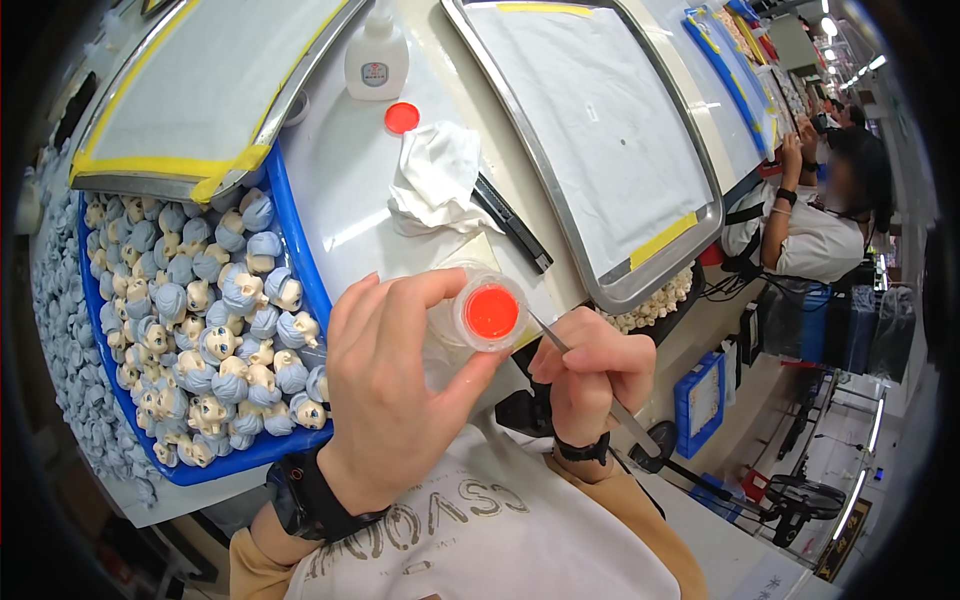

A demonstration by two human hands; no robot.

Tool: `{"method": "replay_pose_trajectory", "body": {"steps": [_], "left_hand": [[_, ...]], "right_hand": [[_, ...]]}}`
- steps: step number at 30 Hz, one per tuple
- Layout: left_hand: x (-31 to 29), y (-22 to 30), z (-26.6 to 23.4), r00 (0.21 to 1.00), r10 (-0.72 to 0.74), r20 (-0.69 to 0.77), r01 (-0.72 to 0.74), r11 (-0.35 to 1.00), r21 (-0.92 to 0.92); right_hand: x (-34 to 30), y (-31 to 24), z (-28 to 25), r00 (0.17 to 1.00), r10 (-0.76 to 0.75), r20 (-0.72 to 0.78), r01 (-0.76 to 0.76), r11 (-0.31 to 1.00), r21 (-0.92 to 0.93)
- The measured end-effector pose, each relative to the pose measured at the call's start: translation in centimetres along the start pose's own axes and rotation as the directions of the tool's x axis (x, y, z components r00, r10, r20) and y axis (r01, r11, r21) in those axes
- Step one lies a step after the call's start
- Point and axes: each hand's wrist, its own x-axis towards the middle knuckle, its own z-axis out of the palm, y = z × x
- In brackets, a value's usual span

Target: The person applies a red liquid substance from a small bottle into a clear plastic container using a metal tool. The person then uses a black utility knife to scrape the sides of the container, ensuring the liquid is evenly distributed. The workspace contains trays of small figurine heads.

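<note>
In the jar (463, 325), red filling (492, 311).

White counter (345, 190) | white bottle (378, 68) standing up | little red disc (402, 118) near it | crumpled white cloth (436, 170) | long black tool (515, 226) touching the cloth | big blue bin (245, 465) at left

On my feed I'm seeing a white top (560, 555) with big greyish-brown lettering (430, 520); tan sleeves (640, 525) are ending mid-forearm; a broad black wristband (318, 498) is showing left, a slimmer black band (583, 452) right.
</note>
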Motion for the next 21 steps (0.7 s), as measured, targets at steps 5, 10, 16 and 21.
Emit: {"method": "replay_pose_trajectory", "body": {"steps": [5, 10, 16, 21], "left_hand": [[0.0, 0.0, 0.1, 1.000, 0.010, -0.008, -0.010, 1.000, 0.004], [0.0, 0.0, 0.1, 1.000, 0.002, -0.006, -0.002, 1.000, -0.004], [0.0, 0.0, 0.2, 1.000, -0.006, -0.008, 0.006, 1.000, -0.031], [-0.2, -0.1, 0.3, 1.000, -0.030, -0.005, 0.030, 0.997, -0.069]], "right_hand": [[-0.1, -0.8, 0.8, 0.997, 0.062, -0.045, -0.065, 0.995, -0.082], [0.2, -0.2, 0.4, 0.999, -0.022, 0.050, 0.027, 0.995, -0.098], [0.1, 0.1, 0.2, 0.996, -0.005, 0.085, 0.010, 0.998, -0.056], [-0.3, -0.1, 1.1, 0.996, 0.091, -0.018, -0.089, 0.990, 0.108]]}}
